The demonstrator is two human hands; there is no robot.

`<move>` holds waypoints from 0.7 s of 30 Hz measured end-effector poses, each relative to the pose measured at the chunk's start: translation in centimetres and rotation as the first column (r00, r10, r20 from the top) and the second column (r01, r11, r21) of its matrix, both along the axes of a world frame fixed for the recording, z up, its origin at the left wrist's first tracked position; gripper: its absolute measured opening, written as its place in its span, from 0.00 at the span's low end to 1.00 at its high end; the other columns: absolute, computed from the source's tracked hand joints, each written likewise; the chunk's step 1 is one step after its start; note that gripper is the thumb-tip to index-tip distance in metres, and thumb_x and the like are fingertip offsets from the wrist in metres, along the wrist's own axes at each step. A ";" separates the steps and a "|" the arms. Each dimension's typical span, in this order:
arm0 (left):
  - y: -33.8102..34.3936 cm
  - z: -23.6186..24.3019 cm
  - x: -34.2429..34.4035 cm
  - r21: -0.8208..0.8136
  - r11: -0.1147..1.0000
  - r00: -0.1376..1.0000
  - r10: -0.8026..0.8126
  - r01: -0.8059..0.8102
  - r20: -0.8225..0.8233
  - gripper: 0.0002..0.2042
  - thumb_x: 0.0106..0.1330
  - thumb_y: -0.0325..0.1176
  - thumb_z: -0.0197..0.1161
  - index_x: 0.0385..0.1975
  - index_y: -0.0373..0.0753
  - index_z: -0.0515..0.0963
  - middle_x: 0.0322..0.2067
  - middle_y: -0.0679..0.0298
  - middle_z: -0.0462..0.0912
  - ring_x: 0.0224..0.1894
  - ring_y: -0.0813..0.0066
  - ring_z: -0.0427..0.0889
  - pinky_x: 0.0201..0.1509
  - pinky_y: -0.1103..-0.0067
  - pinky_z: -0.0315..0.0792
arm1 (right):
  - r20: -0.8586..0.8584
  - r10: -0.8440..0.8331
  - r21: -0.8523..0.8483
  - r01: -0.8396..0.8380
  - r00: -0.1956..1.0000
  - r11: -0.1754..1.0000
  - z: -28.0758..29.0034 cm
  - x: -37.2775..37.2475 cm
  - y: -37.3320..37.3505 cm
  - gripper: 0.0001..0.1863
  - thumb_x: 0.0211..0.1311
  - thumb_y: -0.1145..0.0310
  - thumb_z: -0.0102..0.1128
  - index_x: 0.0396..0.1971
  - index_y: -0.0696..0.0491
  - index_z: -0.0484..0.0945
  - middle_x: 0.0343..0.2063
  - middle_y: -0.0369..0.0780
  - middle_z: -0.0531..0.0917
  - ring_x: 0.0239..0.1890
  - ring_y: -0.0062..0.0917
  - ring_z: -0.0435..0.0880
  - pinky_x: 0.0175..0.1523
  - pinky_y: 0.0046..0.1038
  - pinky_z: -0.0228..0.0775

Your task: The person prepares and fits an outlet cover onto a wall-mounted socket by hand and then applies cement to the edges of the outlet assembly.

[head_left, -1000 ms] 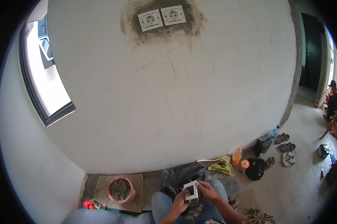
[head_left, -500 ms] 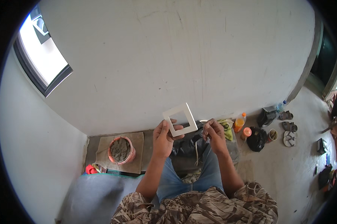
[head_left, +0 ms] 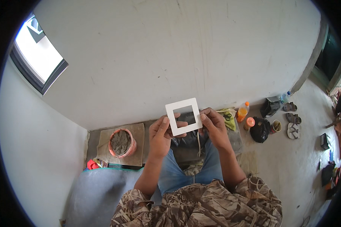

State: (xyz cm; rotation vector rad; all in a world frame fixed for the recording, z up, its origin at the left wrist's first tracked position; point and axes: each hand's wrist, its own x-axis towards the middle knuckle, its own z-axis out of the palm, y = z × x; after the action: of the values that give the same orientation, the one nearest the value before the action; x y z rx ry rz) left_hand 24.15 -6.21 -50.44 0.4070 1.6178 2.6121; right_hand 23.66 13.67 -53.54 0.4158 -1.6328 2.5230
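Observation:
A white square frame (head_left: 170,117) with a square opening is held up in front of me, its flat face turned toward me and slightly tilted. My left hand (head_left: 162,132) grips its left side, thumb on the front, with fingers behind that show through the opening. At the right edge my right hand (head_left: 213,125) pinches the frame between thumb and fingers. Behind and below the frame lies a black plastic bag (head_left: 187,143), partly hidden by it and my hands.
A reddish bucket of grey mortar (head_left: 121,143) stands on a brown board (head_left: 139,145) at left. To the right are an orange drink bottle (head_left: 242,112), an orange-lidded jar (head_left: 249,123), a black bag (head_left: 260,129), a cup (head_left: 276,126) and sandals (head_left: 293,131). A pale wall (head_left: 140,56) rises ahead.
My right hand has moved left and taken hold of the frame's right edge. The frame has turned so its face shows more squarely. The view has shifted slightly.

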 end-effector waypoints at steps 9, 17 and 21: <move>-0.5 -0.1 0.3 0.012 1.000 1.000 -0.022 0.023 -0.015 0.21 0.79 0.40 0.49 0.55 0.25 0.75 0.36 0.49 0.87 0.35 0.65 0.89 0.37 0.74 0.87 | 0.001 0.029 -0.028 -0.029 1.000 0.999 -0.5 0.0 -0.5 0.12 0.76 0.63 0.55 0.38 0.58 0.77 0.25 0.34 0.77 0.25 0.13 0.75 0.28 0.19 0.68; -0.6 0.0 0.8 -0.561 0.694 0.830 0.096 -0.452 -0.549 0.19 0.61 0.37 0.74 0.49 0.35 0.83 0.33 0.59 0.88 0.37 0.69 0.84 0.45 0.73 0.77 | -0.152 -0.003 -0.069 -0.008 0.988 0.998 -0.1 -0.1 -0.7 0.30 0.73 0.59 0.56 0.68 0.59 0.63 0.55 0.46 0.75 0.52 0.25 0.78 0.47 0.25 0.75; 0.4 0.4 1.4 -0.625 0.487 0.691 -0.059 -0.610 -0.721 0.31 0.49 0.32 0.81 0.56 0.39 0.78 0.31 0.67 0.88 0.46 0.66 0.81 0.51 0.69 0.73 | -0.179 0.127 -0.046 -0.137 0.976 0.989 -0.3 0.3 -0.3 0.32 0.72 0.61 0.57 0.70 0.59 0.61 0.60 0.50 0.73 0.60 0.33 0.77 0.58 0.34 0.75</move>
State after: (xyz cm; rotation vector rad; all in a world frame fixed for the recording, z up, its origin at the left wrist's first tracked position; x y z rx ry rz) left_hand 25.50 -5.85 -50.03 1.1267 3.1757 1.4069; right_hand 23.94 13.40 -53.88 0.7417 -1.5098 2.5347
